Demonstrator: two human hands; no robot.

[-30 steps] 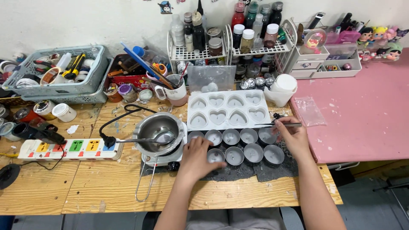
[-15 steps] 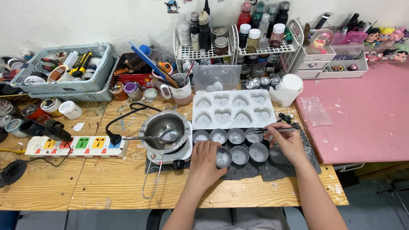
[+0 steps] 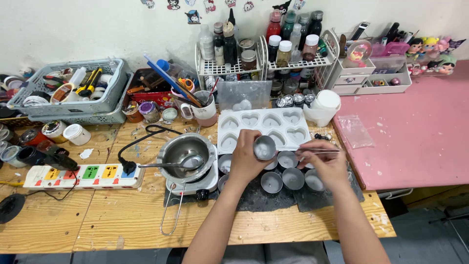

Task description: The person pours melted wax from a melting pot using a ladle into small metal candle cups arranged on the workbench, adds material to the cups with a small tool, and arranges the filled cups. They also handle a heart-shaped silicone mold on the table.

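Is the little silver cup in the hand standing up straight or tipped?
Tipped. The left hand holds the little silver cup lifted off the mat with its round opening turned toward the camera.

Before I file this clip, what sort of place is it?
Likely a home candle-making craft bench: a white heart mould, small metal cups, one in the left hand, and a melting pot on a hotplate.

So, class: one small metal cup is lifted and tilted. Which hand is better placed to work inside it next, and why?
Probably the right hand: it holds thin tweezers whose tip points at the small metal cup. The left hand is occupied, its fingers gripping that cup.
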